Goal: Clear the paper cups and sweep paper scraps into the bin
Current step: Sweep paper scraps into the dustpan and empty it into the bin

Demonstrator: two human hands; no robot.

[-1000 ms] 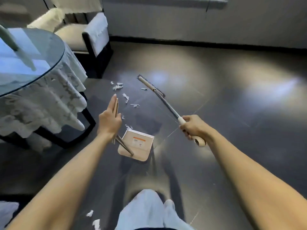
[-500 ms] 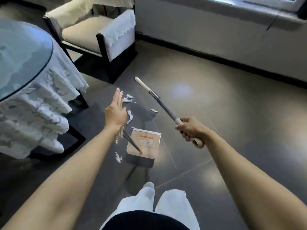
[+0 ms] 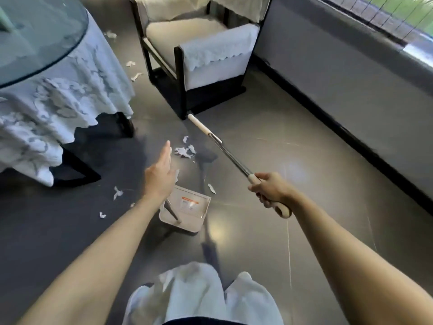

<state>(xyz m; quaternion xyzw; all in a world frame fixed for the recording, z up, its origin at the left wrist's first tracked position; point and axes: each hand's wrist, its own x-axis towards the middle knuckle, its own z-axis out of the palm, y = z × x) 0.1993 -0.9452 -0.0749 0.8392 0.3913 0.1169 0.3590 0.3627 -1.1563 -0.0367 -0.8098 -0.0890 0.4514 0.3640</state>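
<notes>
Two white trouser legs (image 3: 199, 299) stand nearest, on the dark tiled floor (image 3: 304, 146). Just ahead lies the beige rectangular plastic dustpan with an orange label (image 3: 189, 208); no scraps show in it. The left hand (image 3: 160, 175) hovers over its thin handle, fingers straight and released; whether the thumb steadies the handle is hidden. The right hand (image 3: 271, 192) is clenched around the cream grip of the metal-shafted broom (image 3: 230, 158), whose head lies by a leg of the dark-framed cream armchair (image 3: 210, 57). Torn white paper scraps (image 3: 185, 151) cluster just beyond the pan, with more loose to its left and one to its right. Sweeping looks barely begun: nearly all the litter lies on the floor, and neither cups nor bin are in view. Further scraps (image 3: 136, 76) lie between the armchair and the round glass-topped table with a white lace cloth (image 3: 77, 95), where the legs and hanging cloth will likely crowd the broom.
</notes>
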